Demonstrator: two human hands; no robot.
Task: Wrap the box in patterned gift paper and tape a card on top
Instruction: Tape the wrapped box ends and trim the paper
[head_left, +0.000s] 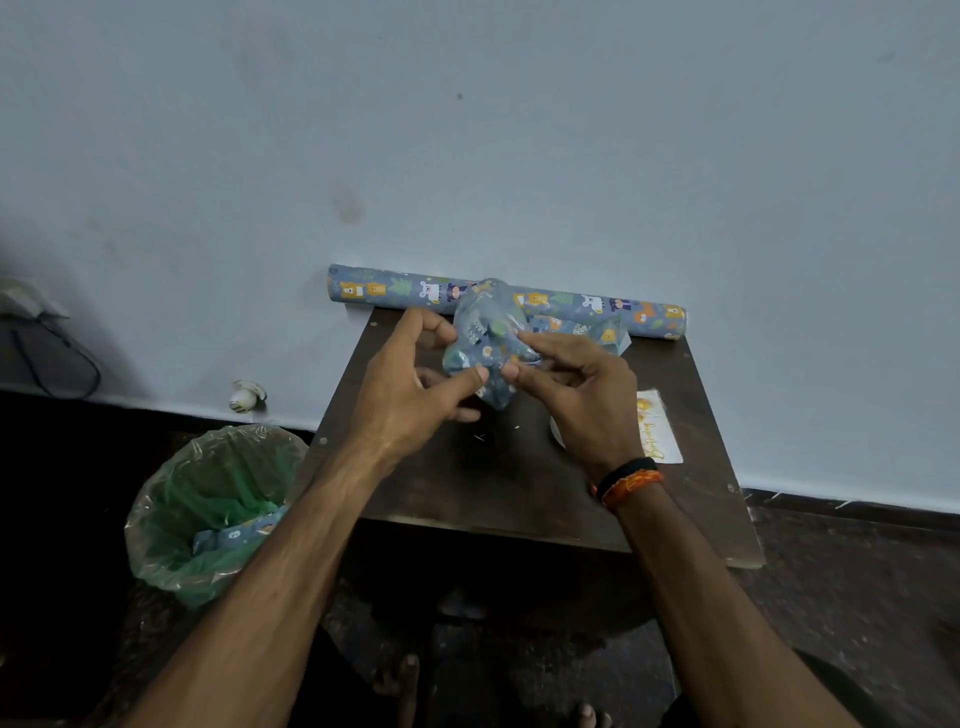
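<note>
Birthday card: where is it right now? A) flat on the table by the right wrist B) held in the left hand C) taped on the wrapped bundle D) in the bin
A: the birthday card lies flat on the table just beyond the right hand, while both hands hold the patterned bundle.

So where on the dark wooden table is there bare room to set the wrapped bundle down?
The dark wooden table is bare along its near edge, between the two forearms, and at its left side. The far edge is crowded by the patterned gift paper roll and paper scraps; the white birthday card takes the right.
</note>
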